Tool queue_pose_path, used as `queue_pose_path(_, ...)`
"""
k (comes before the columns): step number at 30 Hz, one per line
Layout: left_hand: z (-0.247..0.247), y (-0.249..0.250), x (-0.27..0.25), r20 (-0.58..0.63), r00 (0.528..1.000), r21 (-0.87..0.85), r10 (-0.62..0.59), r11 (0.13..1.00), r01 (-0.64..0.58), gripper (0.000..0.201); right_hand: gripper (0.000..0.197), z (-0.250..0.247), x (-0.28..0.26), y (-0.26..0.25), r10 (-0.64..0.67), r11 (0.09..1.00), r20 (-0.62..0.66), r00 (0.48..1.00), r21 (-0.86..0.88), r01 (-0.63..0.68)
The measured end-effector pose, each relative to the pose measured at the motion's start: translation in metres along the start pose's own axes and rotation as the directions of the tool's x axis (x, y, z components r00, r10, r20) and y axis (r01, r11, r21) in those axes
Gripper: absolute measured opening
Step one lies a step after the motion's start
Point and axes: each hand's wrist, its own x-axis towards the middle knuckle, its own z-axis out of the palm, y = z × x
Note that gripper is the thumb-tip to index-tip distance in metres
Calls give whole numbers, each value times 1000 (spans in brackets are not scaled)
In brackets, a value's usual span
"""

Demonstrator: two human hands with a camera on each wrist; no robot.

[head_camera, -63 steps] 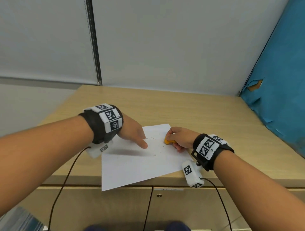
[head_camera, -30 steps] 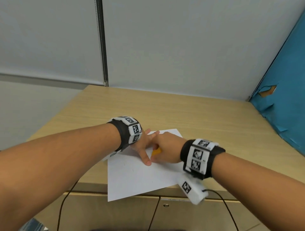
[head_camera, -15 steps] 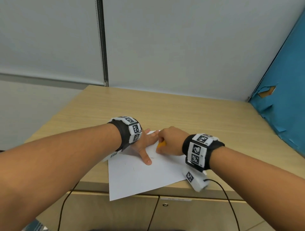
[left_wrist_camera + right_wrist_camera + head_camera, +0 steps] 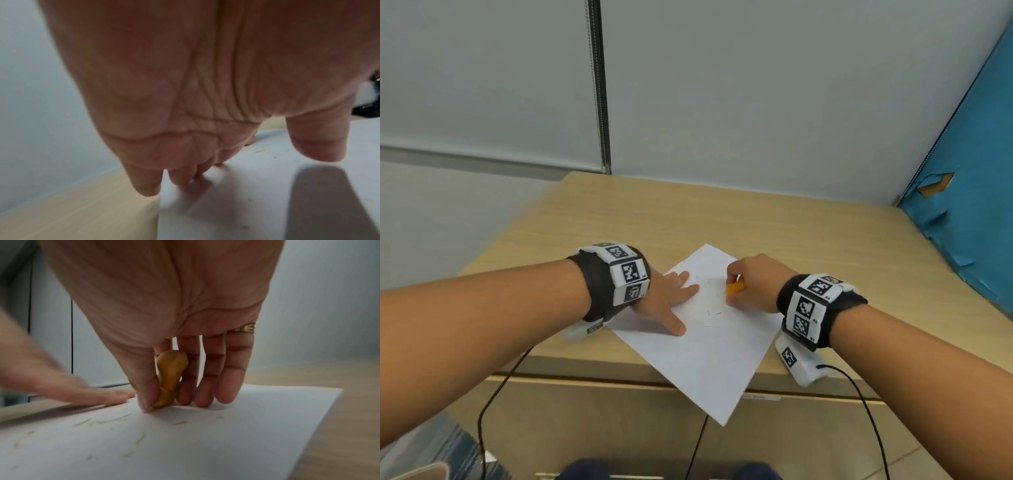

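A white sheet of paper [image 4: 709,356] lies askew on the wooden desk [image 4: 774,226], one corner hanging over the front edge. My left hand [image 4: 671,301] lies flat on the sheet's left part, fingers spread and straight [image 4: 148,185]. My right hand [image 4: 750,284] pinches a small orange eraser [image 4: 734,288] between thumb and fingers, its lower end touching the paper [image 4: 168,378]. Thin grey crumbs and faint marks are scattered over the sheet [image 4: 123,434] between the two hands.
A grey wall with a vertical metal strip [image 4: 599,85] stands behind the desk. A blue torn panel [image 4: 969,192] borders the desk on the right. Cabinet fronts [image 4: 592,421] sit below the desk edge. Black cables [image 4: 493,394] hang from both wrists.
The paper has turned, its near corner now pointing over the desk edge. My right hand with the eraser has shifted right, away from the left hand. The left hand stays flat on the sheet.
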Motion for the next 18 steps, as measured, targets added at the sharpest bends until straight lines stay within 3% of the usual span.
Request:
queue_pose_path(4, 7, -10, -32, 40, 989, -72, 145, 987, -141, 78, 18, -3, 10, -5, -33, 999, -3, 999, 14, 33)
queue_pose_path(7, -3, -21, -43, -68, 987, -154, 143, 976, -152, 71, 19, -4, 14, -8, -78, 997, 4, 997, 16, 78)
queue_pose_path(9, -12, -30, -35, -138, 986, -140, 88, 984, -108, 83, 21, -4, 15, -11, -112, 993, 10, 994, 34, 112)
queue_pose_path(12, -20, -38, -12, -96, 995, -66, 26, 997, -32, 113, 25, -7, 17, -17, -152, 987, -13, 988, 55, 152)
queue_pose_path(15, -15, -45, 9, -53, 998, -24, 31, 999, -32, 135, 26, -6, 21, -27, -155, 981, -54, 986, 113, 160)
queue_pose_path(18, -6, -47, 21, -57, 997, 44, 59, 997, -56, 142, 25, 6, 20, -43, -203, 955, 12, 979, 224, 196)
